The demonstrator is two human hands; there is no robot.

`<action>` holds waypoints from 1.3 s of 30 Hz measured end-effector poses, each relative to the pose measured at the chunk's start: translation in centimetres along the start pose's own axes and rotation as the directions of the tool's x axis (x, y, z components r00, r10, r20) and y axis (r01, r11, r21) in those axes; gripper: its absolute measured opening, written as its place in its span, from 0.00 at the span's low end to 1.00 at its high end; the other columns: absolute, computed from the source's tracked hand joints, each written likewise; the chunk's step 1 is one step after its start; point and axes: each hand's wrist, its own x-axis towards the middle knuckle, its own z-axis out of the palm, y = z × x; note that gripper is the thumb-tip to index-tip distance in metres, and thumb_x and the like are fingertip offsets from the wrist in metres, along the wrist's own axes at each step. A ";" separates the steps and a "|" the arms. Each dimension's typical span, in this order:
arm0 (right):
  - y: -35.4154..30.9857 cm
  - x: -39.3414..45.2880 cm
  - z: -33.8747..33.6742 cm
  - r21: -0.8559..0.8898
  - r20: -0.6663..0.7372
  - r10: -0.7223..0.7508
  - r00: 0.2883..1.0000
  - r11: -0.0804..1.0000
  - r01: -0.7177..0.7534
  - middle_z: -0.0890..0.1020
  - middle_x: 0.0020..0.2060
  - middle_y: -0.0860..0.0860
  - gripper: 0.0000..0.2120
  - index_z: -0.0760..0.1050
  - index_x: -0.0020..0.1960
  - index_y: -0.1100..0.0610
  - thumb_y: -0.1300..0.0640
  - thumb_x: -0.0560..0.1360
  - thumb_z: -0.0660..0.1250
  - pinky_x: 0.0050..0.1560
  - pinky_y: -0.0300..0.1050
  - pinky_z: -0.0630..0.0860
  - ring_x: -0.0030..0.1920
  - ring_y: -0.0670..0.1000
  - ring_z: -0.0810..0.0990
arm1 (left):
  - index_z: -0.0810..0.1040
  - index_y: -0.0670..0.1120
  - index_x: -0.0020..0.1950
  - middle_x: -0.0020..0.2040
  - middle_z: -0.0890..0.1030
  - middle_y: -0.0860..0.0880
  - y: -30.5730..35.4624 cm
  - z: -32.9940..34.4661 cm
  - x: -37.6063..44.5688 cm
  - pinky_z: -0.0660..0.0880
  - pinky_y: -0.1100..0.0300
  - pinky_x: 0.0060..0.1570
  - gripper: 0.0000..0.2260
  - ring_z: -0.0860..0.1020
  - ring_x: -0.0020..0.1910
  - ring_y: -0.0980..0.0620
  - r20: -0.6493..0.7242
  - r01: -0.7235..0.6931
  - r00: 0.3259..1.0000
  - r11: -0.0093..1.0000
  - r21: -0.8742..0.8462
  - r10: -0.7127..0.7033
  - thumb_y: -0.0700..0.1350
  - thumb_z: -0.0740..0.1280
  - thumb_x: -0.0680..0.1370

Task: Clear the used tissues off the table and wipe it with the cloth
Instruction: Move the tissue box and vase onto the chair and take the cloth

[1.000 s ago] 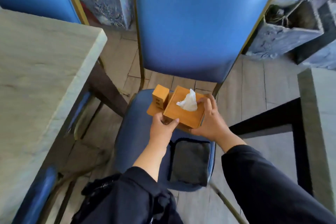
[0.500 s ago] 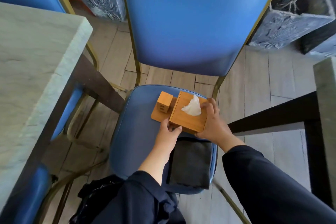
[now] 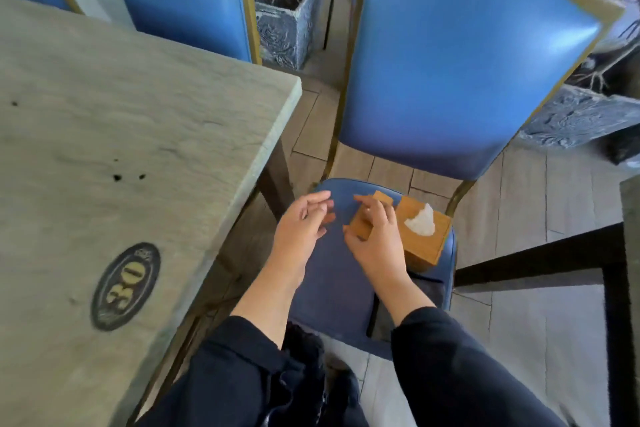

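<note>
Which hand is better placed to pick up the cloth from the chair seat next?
Probably the right hand. It is above the wooden tissue box, and the dark cloth lies just behind it at that side of the chair seat. The left hand hangs open nearer the table.

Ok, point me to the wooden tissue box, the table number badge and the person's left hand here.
wooden tissue box [image 3: 425,242]: head view, on its near side face.
table number badge [image 3: 125,286]: head view, on the digits.
left hand [image 3: 298,230]: head view, on the back of the hand.
</note>
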 end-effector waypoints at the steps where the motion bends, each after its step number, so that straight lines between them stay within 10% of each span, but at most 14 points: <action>1: -1.9 -0.3 0.9 0.033 0.004 -0.021 1.000 0.999 0.021 0.70 0.59 0.47 0.21 0.72 0.64 0.51 0.62 0.73 0.68 0.57 0.37 0.71 0.60 0.48 0.73 | 0.76 0.51 0.60 0.57 0.81 0.51 1.1 -1.8 -0.7 0.74 0.58 0.57 0.11 0.79 0.56 0.54 -0.030 -0.029 0.999 0.999 -0.026 0.028 0.42 0.59 0.81; 21: -36.3 -7.9 32.5 0.424 0.185 -0.360 0.914 0.869 0.256 0.81 0.47 0.46 0.16 0.73 0.45 0.43 0.65 0.73 0.65 0.50 0.41 0.76 0.48 0.46 0.79 | 0.77 0.49 0.50 0.45 0.81 0.51 9.3 -44.7 -9.3 0.75 0.63 0.45 0.10 0.80 0.44 0.54 -0.521 -0.317 0.835 0.928 -0.194 0.177 0.37 0.58 0.80; 39: -49.1 -0.2 54.5 0.230 0.427 -0.477 0.768 0.879 0.418 0.70 0.66 0.53 0.30 0.65 0.69 0.57 0.58 0.70 0.71 0.62 0.45 0.70 0.65 0.52 0.71 | 0.71 0.53 0.62 0.55 0.77 0.52 9.6 -68.0 0.3 0.75 0.55 0.49 0.15 0.77 0.44 0.55 -0.702 -0.342 0.684 0.937 -0.068 0.198 0.40 0.62 0.77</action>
